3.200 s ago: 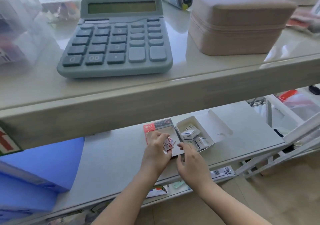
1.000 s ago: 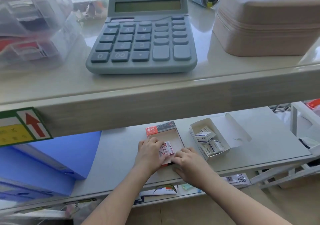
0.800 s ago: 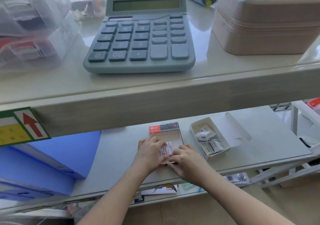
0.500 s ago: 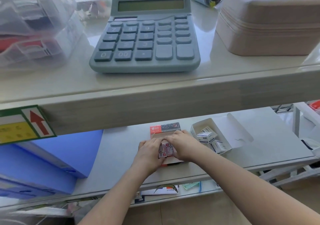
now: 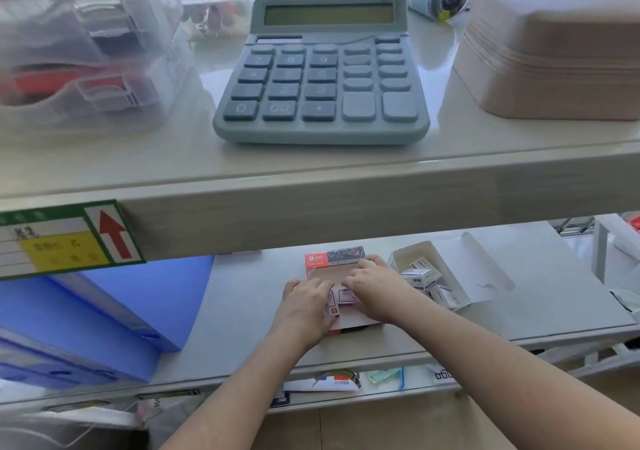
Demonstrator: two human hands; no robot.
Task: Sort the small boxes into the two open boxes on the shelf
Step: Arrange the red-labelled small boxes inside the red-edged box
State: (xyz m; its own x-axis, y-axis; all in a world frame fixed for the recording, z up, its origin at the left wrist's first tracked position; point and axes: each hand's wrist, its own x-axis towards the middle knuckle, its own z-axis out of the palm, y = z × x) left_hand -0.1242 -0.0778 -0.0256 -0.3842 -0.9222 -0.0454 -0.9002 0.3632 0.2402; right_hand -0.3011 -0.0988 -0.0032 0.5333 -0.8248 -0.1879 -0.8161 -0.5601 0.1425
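On the lower shelf lies an open red-and-black box with a brown inside. Both my hands rest in it. My left hand presses on small red-and-white boxes at its near end. My right hand lies flat over them from the right, fingers spread towards the left. Whether either hand grips a box is hidden. To the right stands an open white box holding several small white boxes, its lid flap lying open.
The upper shelf edge overhangs the work area, bearing a grey calculator, a beige case and clear plastic bins. Blue folders lie at the left of the lower shelf. Papers sit on a ledge below.
My right hand has moved from the near edge of the red box up and over its inside, covering the small boxes. My left hand has stayed in place.
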